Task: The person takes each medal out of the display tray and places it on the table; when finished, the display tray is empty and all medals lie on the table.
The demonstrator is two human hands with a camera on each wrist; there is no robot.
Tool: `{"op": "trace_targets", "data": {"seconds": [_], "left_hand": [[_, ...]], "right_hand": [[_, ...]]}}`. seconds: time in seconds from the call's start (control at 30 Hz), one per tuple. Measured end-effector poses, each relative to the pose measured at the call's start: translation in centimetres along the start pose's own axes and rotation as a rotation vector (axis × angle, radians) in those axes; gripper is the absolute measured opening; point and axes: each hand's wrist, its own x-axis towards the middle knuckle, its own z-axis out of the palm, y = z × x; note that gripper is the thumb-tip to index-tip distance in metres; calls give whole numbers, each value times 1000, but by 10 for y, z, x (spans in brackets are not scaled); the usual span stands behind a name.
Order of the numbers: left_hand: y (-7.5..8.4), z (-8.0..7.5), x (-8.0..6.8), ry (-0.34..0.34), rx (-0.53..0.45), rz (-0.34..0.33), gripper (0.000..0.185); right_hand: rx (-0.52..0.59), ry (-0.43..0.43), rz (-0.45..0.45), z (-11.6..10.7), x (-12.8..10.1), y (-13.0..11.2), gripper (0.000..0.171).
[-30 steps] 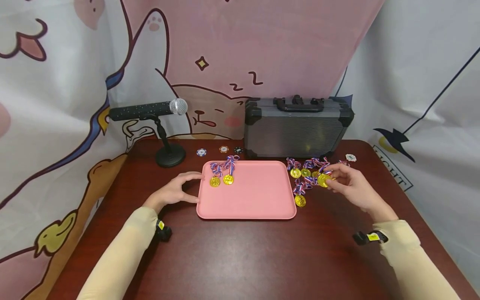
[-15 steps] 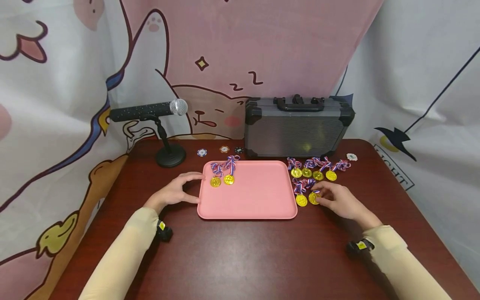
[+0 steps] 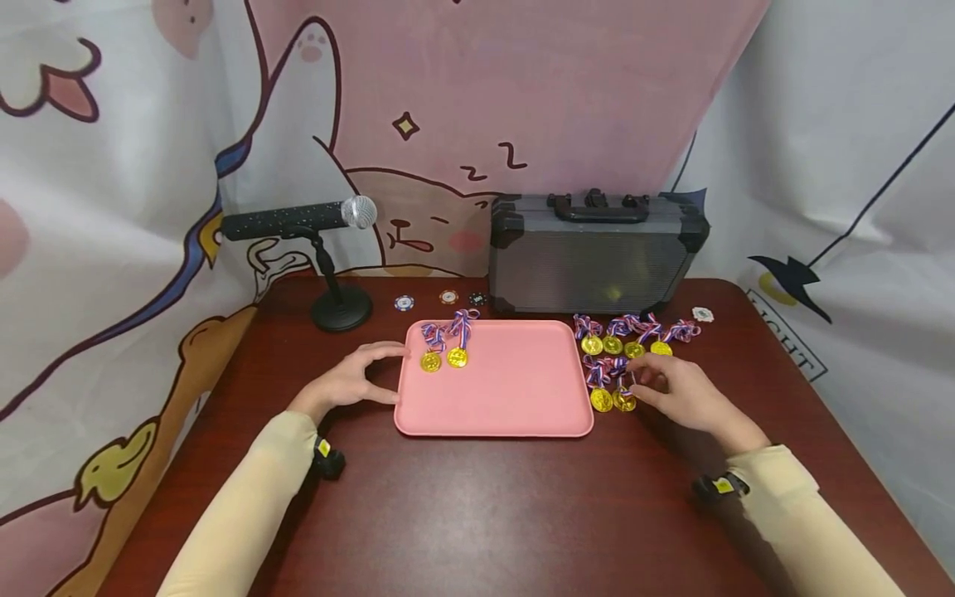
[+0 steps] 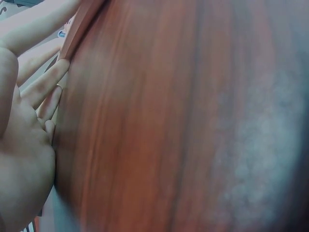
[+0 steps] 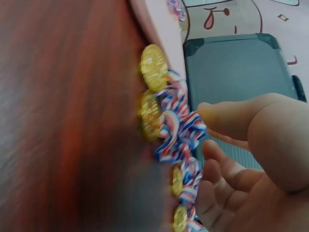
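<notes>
Your left hand [image 3: 349, 383] rests on the desk [image 3: 477, 506] with relaxed fingers touching the left rim of the pink tray [image 3: 515, 390], gripping nothing. The tray is shallow with rounded corners and holds two gold medals [image 3: 444, 356] with red, white and blue ribbons, lying in its far left corner. Just off its right edge lie two more medals [image 3: 612, 400], and your right hand [image 3: 675, 391] has its fingertips at the ribbon of the nearer one; you cannot tell whether it pinches. Four medals [image 3: 627, 344] lie in a row beyond, before the grey case [image 3: 597, 257] at the desk's far edge.
</notes>
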Motion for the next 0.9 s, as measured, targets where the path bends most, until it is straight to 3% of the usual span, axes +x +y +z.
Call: {"op": "trace_targets", "data": {"seconds": [0.13, 0.27, 0.7, 0.9], "left_hand": [[1, 1, 1, 2, -6, 26, 80], [0, 1, 1, 2, -14, 63, 79], [0, 0, -3, 8, -14, 20, 79], [0, 3, -2, 15, -23, 29, 80]], "right_hand": [[25, 56, -17, 0, 11, -14, 29], [84, 51, -69, 8, 29, -33, 30], [258, -143, -213, 56, 99, -112, 35], [259, -215, -195, 82, 123, -133, 42]]}}
